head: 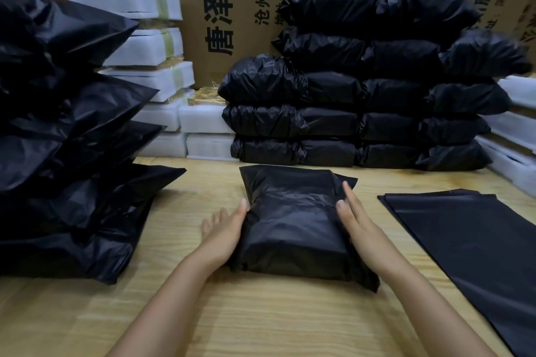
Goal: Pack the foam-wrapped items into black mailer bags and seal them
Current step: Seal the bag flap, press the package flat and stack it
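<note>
While both hands are resting flat on it, the filled mailer bag (295, 229) is lying in the middle of the wooden tabletop (261, 313), right in front of the person. The left hand (224, 229) is pushing against the bag's left side with straight fingers. The right hand (356, 220) is lying on the top of the bag near its right edge, fingers straight too. Neither hand is grabbing anything; both are open and pressing.

It looks like the person is smoothing the bag down around the thing inside and squeezing the air out. The far end of the bag is looking folded over, but I cannot tell if it is stuck shut.

If it is sealed, the next move is picking the bag up with both hands and putting it with the others. If not, the flap is needing a firm press along its whole edge.

Just to the right, flat empty mailer bags (464, 240) are waiting on the tabletop. Behind, a neat stack of packed bags (377, 113) is sitting against big cardboard boxes (232, 9). To the left, a loose pile of black bags (58, 153) is leaning high. Between the two, white foam-wrapped items (150, 78) are standing in a stack, not packed yet.
</note>
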The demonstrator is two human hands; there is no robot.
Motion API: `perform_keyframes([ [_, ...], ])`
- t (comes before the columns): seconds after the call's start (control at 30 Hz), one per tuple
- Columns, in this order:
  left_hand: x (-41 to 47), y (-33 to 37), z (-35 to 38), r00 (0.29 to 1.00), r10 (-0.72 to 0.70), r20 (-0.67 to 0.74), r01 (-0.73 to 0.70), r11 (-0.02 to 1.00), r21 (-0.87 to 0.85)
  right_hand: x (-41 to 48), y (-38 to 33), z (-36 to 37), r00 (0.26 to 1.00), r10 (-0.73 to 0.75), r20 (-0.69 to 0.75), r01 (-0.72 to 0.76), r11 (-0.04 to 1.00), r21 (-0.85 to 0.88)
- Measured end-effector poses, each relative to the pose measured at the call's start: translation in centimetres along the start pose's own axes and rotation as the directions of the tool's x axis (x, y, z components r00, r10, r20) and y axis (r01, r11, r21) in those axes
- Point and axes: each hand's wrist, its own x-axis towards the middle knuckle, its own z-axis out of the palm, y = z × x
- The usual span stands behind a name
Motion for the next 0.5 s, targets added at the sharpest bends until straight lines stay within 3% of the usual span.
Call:
perform_keyframes([
  [0.07, -0.4, 0.4, 0.2, 0.995, -0.097, 0.024, 0.099, 0.992, -0.075, -1.3, 0.0, 1.0, 0.998, -0.016, 0.058, 0.011, 0.996, 0.093],
  [0.13, -1.1, 1.4, 0.8, 0.991, -0.13, 0.025, 0.132, 0.981, -0.143, -2.0, 0.2, 1.9, 1.0, -0.018, 0.017, 0.015, 0.991, 0.134],
  [0.23, -1.8, 1.9, 1.3, 0.985, 0.019, 0.174, 0.074, 0.854, -0.515, -2.0, -0.2, 2.4, 0.999, -0.036, -0.021, 0.038, 0.99, 0.137],
  [0.3, -2.0, 1.8, 0.8, 0.985, 0.094, 0.144, 0.025, 0.751, -0.66, -1.9, -1.1, 2.4, 0.999, -0.035, -0.016, 0.036, 0.995, 0.096],
  [0.4, -1.5, 1.4, -0.4, 0.993, 0.113, -0.024, -0.09, 0.632, -0.77, -1.8, -2.7, 2.7, 1.0, -0.027, 0.016, 0.029, 0.991, -0.132],
  [0.5, -1.4, 1.1, -0.7, 0.991, 0.111, -0.076, -0.125, 0.557, -0.821, -2.2, -3.8, 4.5, 0.992, -0.124, 0.007, 0.112, 0.872, -0.477],
])
